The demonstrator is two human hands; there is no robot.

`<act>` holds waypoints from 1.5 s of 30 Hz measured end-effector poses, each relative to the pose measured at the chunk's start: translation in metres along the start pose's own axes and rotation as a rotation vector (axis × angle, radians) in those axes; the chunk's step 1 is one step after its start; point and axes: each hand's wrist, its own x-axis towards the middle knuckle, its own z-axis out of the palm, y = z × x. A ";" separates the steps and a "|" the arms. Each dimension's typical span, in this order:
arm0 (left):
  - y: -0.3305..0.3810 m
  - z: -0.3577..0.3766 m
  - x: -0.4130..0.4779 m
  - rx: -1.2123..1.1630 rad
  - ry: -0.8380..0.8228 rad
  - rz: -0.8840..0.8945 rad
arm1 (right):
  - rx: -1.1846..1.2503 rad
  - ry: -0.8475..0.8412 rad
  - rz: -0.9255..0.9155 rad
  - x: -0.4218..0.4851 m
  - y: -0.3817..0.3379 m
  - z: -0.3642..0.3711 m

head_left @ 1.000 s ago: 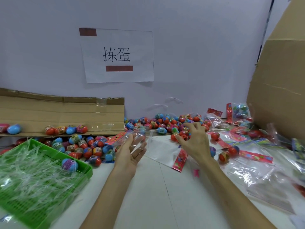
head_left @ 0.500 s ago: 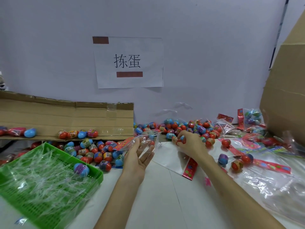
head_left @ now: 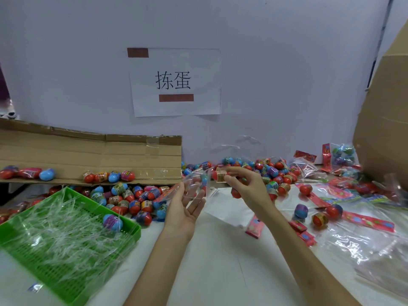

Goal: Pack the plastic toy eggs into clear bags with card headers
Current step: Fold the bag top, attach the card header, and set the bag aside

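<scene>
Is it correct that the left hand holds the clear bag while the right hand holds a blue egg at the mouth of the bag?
No. The head view shows the egg in the right hand is red with a gold band, not blue. The left hand does hold the clear bag, with the egg at its mouth.

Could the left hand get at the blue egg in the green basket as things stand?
Probably yes: the blue egg lies atop the shreds near the basket rim, but the left hand is holding a clear bag.
</scene>
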 end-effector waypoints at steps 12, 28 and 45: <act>-0.001 0.004 -0.007 0.067 0.005 0.051 | 0.098 0.024 -0.032 -0.014 -0.011 0.009; -0.002 0.006 -0.007 0.156 -0.077 0.061 | -0.051 0.132 0.030 -0.019 0.010 0.023; -0.011 0.003 -0.005 0.188 -0.143 -0.003 | -0.012 -0.090 0.007 -0.026 -0.005 0.030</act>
